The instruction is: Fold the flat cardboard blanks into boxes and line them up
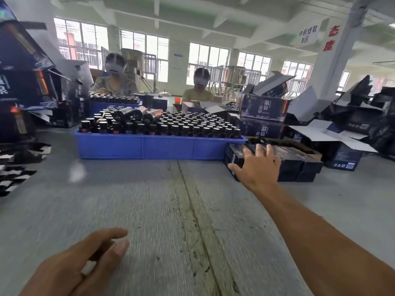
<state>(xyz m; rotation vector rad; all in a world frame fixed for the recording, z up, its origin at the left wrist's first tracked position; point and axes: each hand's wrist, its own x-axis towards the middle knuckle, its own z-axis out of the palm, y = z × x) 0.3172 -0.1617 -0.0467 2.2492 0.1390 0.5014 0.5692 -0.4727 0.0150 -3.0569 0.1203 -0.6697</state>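
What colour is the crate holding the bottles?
Blue; the crate shows plainly in the head view, the only one.

Small dark folded cardboard boxes (299, 163) stand in a tight row at right-centre, flat dark-and-white blanks (15, 165) stacked at left edge.

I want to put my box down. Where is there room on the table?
The bare grey table between the blue tray and the left hand. It is crowded by the right hand, at the black boxes.
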